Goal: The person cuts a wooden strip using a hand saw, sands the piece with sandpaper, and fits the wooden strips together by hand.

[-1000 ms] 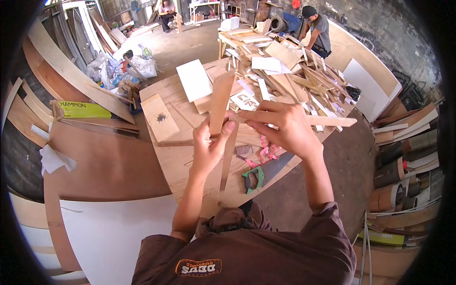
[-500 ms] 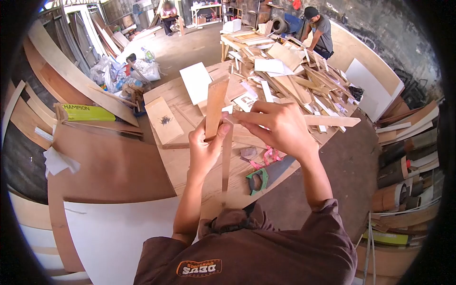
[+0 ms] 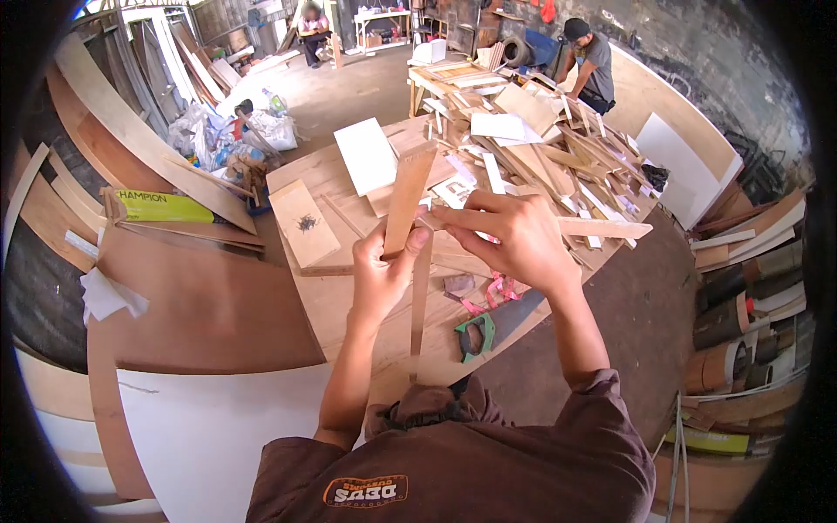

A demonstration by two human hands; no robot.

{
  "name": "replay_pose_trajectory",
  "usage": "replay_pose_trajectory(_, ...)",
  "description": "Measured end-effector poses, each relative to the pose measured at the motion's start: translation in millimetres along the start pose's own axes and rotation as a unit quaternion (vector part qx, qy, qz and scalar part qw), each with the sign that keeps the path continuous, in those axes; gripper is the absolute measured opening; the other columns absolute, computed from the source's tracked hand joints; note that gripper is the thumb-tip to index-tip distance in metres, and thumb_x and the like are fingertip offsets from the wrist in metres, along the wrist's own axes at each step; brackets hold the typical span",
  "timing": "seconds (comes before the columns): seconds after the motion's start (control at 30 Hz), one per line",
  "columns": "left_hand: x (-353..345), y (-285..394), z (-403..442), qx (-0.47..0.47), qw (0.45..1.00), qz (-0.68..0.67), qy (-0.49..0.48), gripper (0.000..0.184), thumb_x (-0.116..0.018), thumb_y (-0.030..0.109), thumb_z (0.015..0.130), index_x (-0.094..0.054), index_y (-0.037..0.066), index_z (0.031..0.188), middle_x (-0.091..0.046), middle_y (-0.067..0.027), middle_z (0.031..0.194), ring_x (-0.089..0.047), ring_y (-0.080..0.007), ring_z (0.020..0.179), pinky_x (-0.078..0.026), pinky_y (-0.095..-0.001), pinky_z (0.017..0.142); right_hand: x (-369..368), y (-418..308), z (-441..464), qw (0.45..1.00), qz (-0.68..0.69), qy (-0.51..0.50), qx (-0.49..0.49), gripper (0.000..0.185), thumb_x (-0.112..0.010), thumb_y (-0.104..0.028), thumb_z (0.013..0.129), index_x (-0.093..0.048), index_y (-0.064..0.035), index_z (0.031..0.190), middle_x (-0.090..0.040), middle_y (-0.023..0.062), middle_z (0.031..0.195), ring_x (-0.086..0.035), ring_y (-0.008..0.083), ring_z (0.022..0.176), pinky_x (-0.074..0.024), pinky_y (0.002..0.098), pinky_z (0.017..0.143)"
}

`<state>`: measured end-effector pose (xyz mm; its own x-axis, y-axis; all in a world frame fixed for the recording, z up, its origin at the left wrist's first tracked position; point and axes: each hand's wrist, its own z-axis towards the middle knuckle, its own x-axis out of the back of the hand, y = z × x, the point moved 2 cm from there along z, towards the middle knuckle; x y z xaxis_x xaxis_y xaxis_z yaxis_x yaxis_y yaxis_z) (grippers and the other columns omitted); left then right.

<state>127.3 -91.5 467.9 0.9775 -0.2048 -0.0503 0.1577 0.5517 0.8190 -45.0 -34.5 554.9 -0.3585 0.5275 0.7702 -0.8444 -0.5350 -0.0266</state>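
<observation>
My left hand is wrapped round a wooden strip that stands upright and tilts slightly right. My right hand is closed in a pinch close to that strip and the left fingertips. Whatever sits between its fingertips is too small to name. Below the hands, a narrow wooden slat runs down toward my chest. Another light wooden slat sticks out to the right from behind my right hand; I cannot tell whether these pieces are joined.
A green-handled handsaw and pink ribbon lie on the plywood worktable. Small dark nails rest on a board at left. Offcuts are heaped at the far side. A person stands behind the heap; another sits farther back.
Both hands stay at the strip; the left hand and strip shift slightly right, and the strip leans a little more. The background shifts a few pixels.
</observation>
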Motion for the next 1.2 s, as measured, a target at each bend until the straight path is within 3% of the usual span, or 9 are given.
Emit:
replay_pose_trajectory(0.1,4.4,-5.3,1.0,0.066,0.997,-0.005,-0.026,0.039,-0.073,0.024,0.092,-0.066,-0.001,0.121,-0.064,0.0033,0.086,-0.051,-0.0022,0.074,-0.041,-0.0192,0.066,1.9,-2.6,3.6,1.000,-0.015,-0.006,-0.002,0.027,-0.071,-0.019,0.082,-0.075,-0.0230,0.108,-0.063,0.0001,0.074,-0.060,0.0208,0.056,-0.0467,0.0340,0.050)
replay_pose_trajectory(0.2,5.3,-9.2,0.5,0.062,0.998,0.004,-0.027,0.039,-0.073,0.024,0.092,-0.066,-0.002,0.120,-0.065,0.0032,0.085,-0.051,-0.0024,0.074,-0.042,-0.0197,0.066,1.5,-0.8,7.2,1.000,-0.017,-0.011,-0.003,0.024,-0.068,-0.021,0.083,-0.075,-0.0243,0.106,-0.061,0.0005,0.072,-0.062,0.0226,0.057,-0.0488,0.0355,0.051)
replay_pose_trajectory(0.43,7.3,-10.1,3.1,0.047,0.999,0.017,-0.020,0.037,-0.072,0.023,0.092,-0.066,-0.001,0.120,-0.064,0.0045,0.083,-0.049,-0.0017,0.070,-0.040,-0.0192,0.063,-10.1,0.3,5.1,1.000,-0.010,0.003,-0.019,0.025,-0.068,-0.021,0.082,-0.075,-0.0245,0.107,-0.061,0.0004,0.073,-0.062,0.0225,0.058,-0.0493,0.0355,0.051)
replay_pose_trajectory(0.5,6.0,-5.9,4.1,0.033,0.999,0.002,-0.003,0.030,-0.071,0.022,0.094,-0.068,0.001,0.115,-0.059,0.0064,0.072,-0.045,-0.0009,0.061,-0.035,-0.0202,0.053,-10.5,-1.3,5.5,1.000,-0.003,0.007,-0.024,0.025,-0.071,-0.020,0.083,-0.075,-0.0227,0.107,-0.063,0.0007,0.074,-0.061,0.0217,0.057,-0.0473,0.0349,0.050)
replay_pose_trajectory(0.97,8.2,-11.7,6.9,0.020,1.000,-0.002,0.003,0.030,-0.070,0.018,0.094,-0.067,0.002,0.119,-0.061,0.0052,0.076,-0.047,-0.0012,0.066,-0.040,-0.0196,0.058,-15.9,-2.4,7.8,1.000,0.001,0.013,-0.027,0.025,-0.072,-0.019,0.084,-0.074,-0.0195,0.110,-0.065,0.0013,0.079,-0.061,0.0213,0.056,-0.0469,0.0342,0.050)
replay_pose_trajectory(1.07,9.1,-1.2,6.7,0.027,1.000,-0.003,0.013,0.032,-0.069,0.018,0.095,-0.064,0.002,0.123,-0.063,0.0043,0.079,-0.050,-0.0014,0.069,-0.042,-0.0194,0.062,-27.3,4.5,5.1,1.000,0.007,0.000,-0.018,0.026,-0.071,-0.018,0.085,-0.070,-0.0146,0.110,-0.066,0.0032,0.082,-0.062,0.0234,0.061,-0.0480,0.0352,0.054)
replay_pose_trajectory(1.13,13.5,0.3,6.1,0.027,0.999,-0.010,0.026,0.034,-0.068,0.017,0.095,-0.063,0.002,0.125,-0.064,0.0035,0.081,-0.052,-0.0016,0.072,-0.044,-0.0194,0.065,-38.2,12.5,-0.9,0.993,0.072,0.001,-0.092,0.025,-0.070,-0.019,0.087,-0.065,-0.0105,0.110,-0.066,0.0092,0.087,-0.065,0.0288,0.072,-0.0489,0.0380,0.061)
replay_pose_trajectory(1.2,27.1,-9.1,9.2,-0.004,0.999,-0.028,0.045,0.035,-0.066,0.016,0.097,-0.060,0.001,0.127,-0.067,0.0009,0.087,-0.058,-0.0041,0.080,-0.047,-0.0210,0.073,-31.0,12.6,-1.6,0.998,0.021,0.048,-0.034,0.026,-0.069,-0.020,0.088,-0.063,-0.0086,0.110,-0.065,0.0114,0.088,-0.065,0.0310,0.077,-0.0488,0.0401,0.064)
